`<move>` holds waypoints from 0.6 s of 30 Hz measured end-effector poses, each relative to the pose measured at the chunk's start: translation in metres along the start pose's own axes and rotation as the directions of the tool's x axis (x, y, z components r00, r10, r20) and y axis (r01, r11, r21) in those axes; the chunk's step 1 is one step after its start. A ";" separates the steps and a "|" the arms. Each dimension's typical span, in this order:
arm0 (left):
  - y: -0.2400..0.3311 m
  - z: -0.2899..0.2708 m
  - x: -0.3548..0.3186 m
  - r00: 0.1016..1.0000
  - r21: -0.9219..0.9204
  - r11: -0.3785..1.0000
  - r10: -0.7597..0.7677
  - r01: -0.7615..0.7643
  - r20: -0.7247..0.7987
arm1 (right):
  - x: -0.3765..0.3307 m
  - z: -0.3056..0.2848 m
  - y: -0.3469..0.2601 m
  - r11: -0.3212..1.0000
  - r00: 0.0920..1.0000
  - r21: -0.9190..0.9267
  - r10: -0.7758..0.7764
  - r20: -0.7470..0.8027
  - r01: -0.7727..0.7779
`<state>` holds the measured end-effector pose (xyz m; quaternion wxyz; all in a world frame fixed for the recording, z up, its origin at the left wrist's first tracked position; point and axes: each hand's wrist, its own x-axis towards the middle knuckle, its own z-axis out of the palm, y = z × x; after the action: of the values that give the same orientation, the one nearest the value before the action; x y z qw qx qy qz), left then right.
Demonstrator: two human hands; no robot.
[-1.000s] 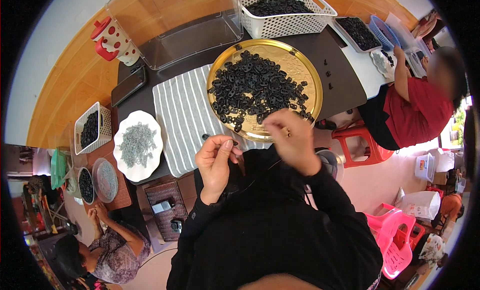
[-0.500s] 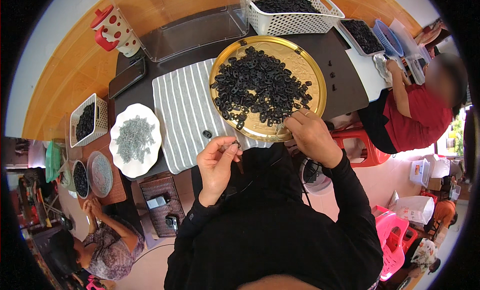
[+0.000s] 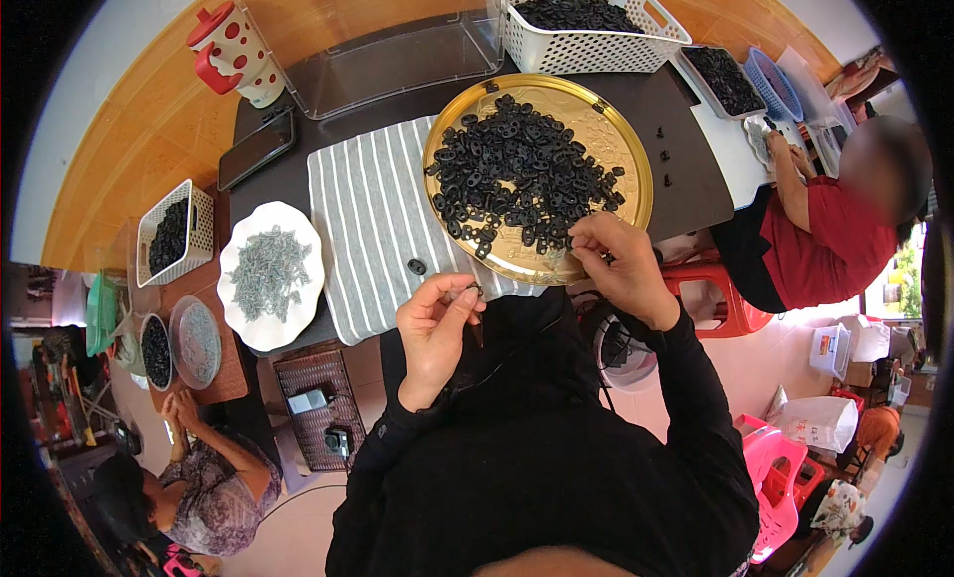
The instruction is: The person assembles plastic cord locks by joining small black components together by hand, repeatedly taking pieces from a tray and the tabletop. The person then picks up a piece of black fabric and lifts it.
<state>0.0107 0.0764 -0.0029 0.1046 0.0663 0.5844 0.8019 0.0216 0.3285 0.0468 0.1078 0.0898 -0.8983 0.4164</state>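
My left hand [image 3: 437, 324] pinches 1 small black piece [image 3: 476, 290] over the striped cloth [image 3: 368, 219], while my right hand [image 3: 618, 267] closes its fingertips on black pieces [image 3: 522, 174] at the near rim of the gold tray [image 3: 626, 145].

Black links [image 3: 522, 174] heaped on round gold tray [image 3: 626, 145].

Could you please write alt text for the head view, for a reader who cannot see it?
Seen from above, a person in black sleeves pinches a small dark piece in the left hand while the right hand reaches the near rim of a round gold tray heaped with small black pieces. A striped cloth and a white plate of grey pieces lie to the left.
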 end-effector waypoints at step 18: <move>-0.002 0.002 0.003 1.000 -0.025 1.000 -0.002 0.002 0.002 | 0.013 -0.002 -0.012 0.732 0.891 -0.516 -0.303 0.337 0.444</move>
<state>0.0082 0.0800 -0.0038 0.1070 0.0652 0.5743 0.8090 0.0123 0.3217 0.0603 0.1074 0.2799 -0.9508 0.0784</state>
